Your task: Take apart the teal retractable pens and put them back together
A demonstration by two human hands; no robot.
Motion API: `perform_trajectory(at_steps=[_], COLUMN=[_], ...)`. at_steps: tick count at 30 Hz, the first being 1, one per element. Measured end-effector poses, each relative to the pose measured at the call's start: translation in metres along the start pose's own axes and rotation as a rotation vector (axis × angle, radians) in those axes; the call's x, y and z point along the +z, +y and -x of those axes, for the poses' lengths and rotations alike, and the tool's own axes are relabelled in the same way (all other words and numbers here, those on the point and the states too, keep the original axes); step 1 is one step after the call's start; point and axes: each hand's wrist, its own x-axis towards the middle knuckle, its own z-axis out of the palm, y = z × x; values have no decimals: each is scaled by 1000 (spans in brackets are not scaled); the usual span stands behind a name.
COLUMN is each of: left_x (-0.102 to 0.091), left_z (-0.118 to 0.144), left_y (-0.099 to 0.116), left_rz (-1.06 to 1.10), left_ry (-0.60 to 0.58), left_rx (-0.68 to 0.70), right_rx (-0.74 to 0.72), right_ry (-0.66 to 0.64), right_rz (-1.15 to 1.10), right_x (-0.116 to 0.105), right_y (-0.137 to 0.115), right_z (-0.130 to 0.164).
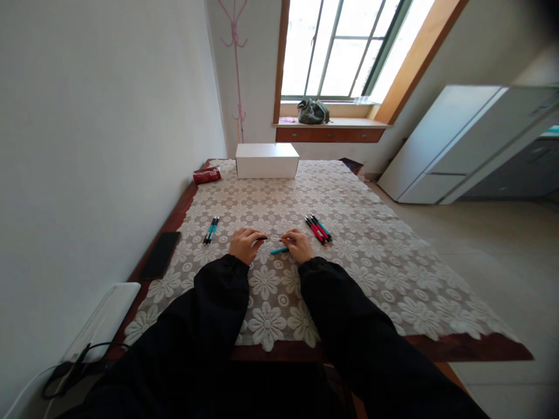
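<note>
Hands met at the middle of the desk (393, 279), both closed in a pinch on one thin pen refill (274, 238). The left hand (246, 244) gripped the dark end; the right hand (298, 245) gripped the pale, clear end. The refill was held level just above the cloth (349, 256), between the two hands. A teal barrel (279, 251) lay on the cloth just below the refill, near the right hand and apart from it.

Judged from this layout, the step in hand was pen assembly or disassembly; which of the two could not be told. The next move would call for a steady axial grip and fine alignment, since the refill was slender and likely to flex.

Two teal pens (211, 230) lay side by side to the left. A bunch of red and teal pens (318, 229) lay to the right. The pens were slim, smooth plastic cylinders with black tips.

The cloth was lace-like, with a raised flower pattern. A white box (266, 160) with flat, matte faces stood at the far edge. A flat black phone (160, 254) lay on bare wood at the left.
</note>
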Motion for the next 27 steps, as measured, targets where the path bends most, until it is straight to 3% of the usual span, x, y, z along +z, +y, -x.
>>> perform_trajectory(at_steps=[27], left_x=[-3], left_z=[1], left_y=[5], left_rz=[11], left_ry=[94], left_rx=[-69], right_rx=[12], right_ry=[38], right_rz=[-124], right_x=[-2], right_y=[-1], right_z=[-1])
